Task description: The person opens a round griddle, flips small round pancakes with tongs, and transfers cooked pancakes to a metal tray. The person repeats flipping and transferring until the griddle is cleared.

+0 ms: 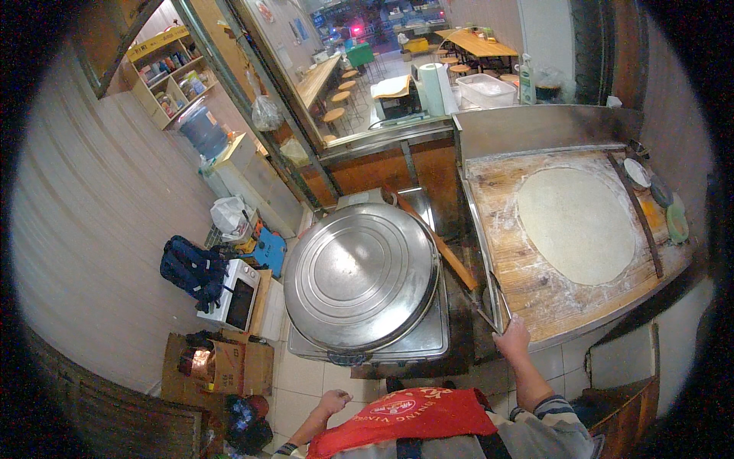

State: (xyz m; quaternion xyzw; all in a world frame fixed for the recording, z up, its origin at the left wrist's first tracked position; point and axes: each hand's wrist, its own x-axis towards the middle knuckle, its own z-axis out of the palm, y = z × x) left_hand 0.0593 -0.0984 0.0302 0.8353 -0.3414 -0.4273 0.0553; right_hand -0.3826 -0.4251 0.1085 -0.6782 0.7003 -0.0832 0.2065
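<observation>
My right hand (514, 337) grips a pair of metal tongs (504, 307) with the arms spread apart, near the left edge of a floured wooden board (493, 212). On that board lies a large, thin, round sheet of dough (576, 226). A slim dark rolling pin (635, 212) rests to the right of the dough. Low in front of my body, my left hand (334, 401) hangs with curled fingers and nothing visible in it. Before me a round electric griddle (367, 357) stands under its wide metal lid (355, 275); what is inside is hidden.
A wooden handle (456, 264) slants along the griddle's right side. Bowls (636, 174) line the board's right edge. To the left are a white microwave (239, 292) with a dark backpack (192, 269), and an open cardboard box (243, 364). A paper towel roll (433, 86) stands beyond the counter.
</observation>
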